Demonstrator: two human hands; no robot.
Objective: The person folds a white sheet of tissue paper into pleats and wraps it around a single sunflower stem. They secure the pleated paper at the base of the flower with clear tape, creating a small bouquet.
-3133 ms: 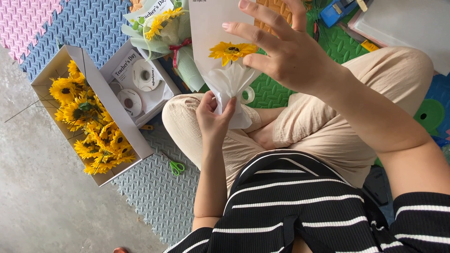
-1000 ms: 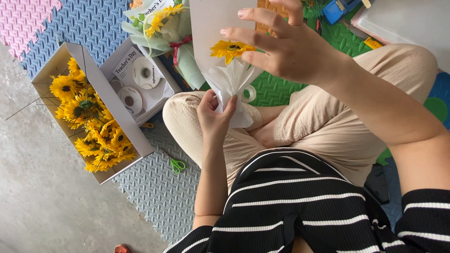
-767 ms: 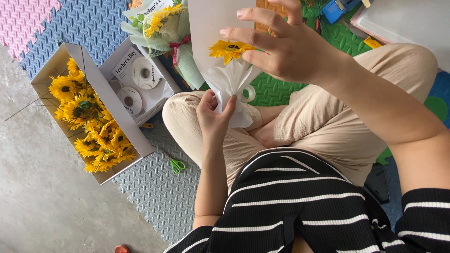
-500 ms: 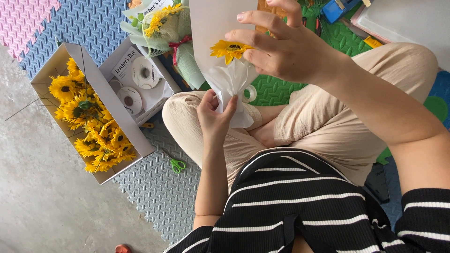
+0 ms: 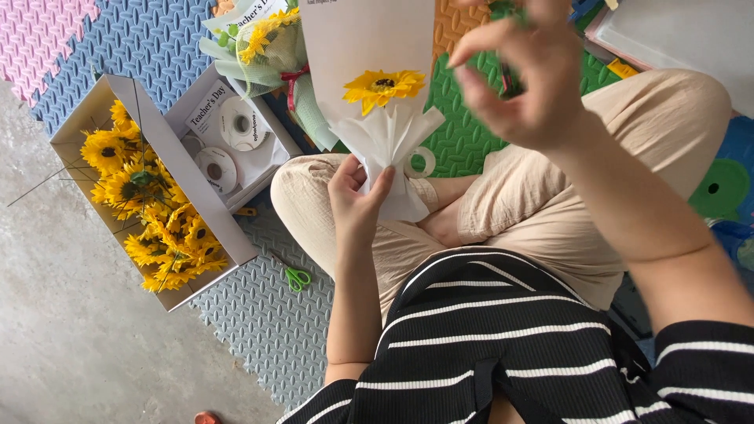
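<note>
My left hand (image 5: 355,200) grips the pinched base of a small bouquet: one yellow sunflower (image 5: 383,85) in pleated white tissue (image 5: 389,133), backed by a cream paper sheet (image 5: 365,39). I hold it upright over my lap. My right hand (image 5: 522,86) hovers to the right of the sheet, off the paper, blurred, with its fingers curled. A bit of green shows at its fingertips; whether it holds anything is unclear.
An open grey box (image 5: 75,118) of several loose sunflowers (image 5: 149,212) lies at left, with a tray of white ribbon spools (image 5: 236,129) beside it. A finished wrapped bouquet (image 5: 271,43) lies behind. Green-handled scissors (image 5: 294,276) rest on the foam mat (image 5: 267,330).
My right hand has let go of the cream sheet and moved right and up, away from the bouquet. My left hand has kept its grip on the base.
</note>
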